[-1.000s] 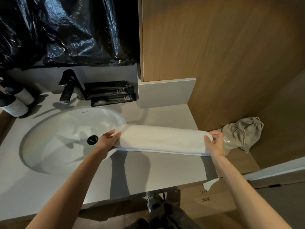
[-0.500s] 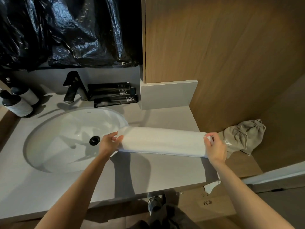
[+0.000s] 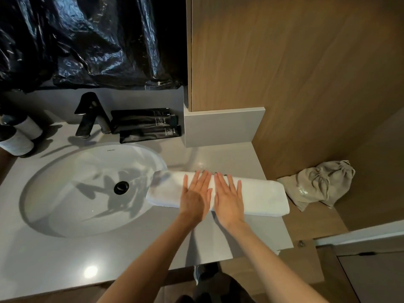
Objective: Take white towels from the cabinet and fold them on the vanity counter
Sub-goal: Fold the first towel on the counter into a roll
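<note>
A white towel (image 3: 260, 196), folded into a long narrow strip, lies across the grey vanity counter (image 3: 231, 158); its left end hangs over the sink's right rim. My left hand (image 3: 195, 196) and my right hand (image 3: 228, 199) lie flat side by side on the towel's middle, fingers straight and pointing away from me, pressing down on it. Neither hand grips anything.
A white oval sink (image 3: 72, 193) with a black drain fills the counter's left. Behind it stand a black faucet (image 3: 89, 115), black tubes (image 3: 146, 125) and two bottles (image 3: 16, 138). A grey drawstring bag (image 3: 319, 185) lies on the wooden shelf to the right. Black plastic covers the mirror.
Both hands have let go of the towel's two ends and moved inward to its middle, where they now lie flat. The towel rests on the counter.
</note>
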